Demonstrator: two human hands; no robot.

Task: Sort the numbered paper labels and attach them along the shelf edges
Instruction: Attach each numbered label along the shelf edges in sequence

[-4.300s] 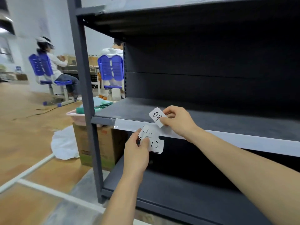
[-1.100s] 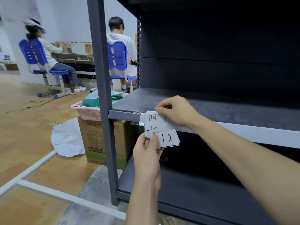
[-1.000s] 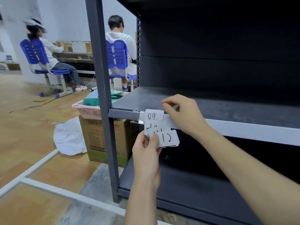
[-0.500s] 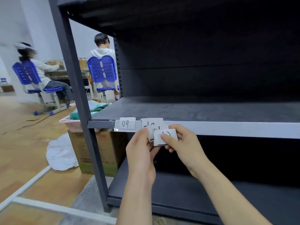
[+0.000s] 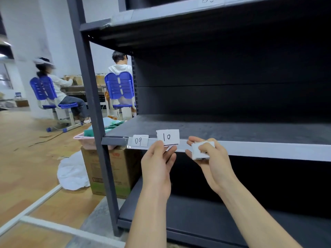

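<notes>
Holding white paper label marked 10 (image 5: 168, 137) at the white shelf-edge strip (image 5: 268, 151), beside mounted label 09 (image 5: 138, 141): our left hand (image 5: 157, 163) pinches its lower edge, right hand (image 5: 213, 158) clamps the spare stack (image 5: 197, 151) in curled fingers. Light, limp, creasable, we judge; grip edges.

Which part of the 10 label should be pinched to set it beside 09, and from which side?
Its bottom edge, from below and in front, as the left hand pinches the 10 label now. The paper stands upright, face out, so the fingers can close on both faces there. 09 sits close on its left and the shelf lies behind, so below looks freest.
</notes>
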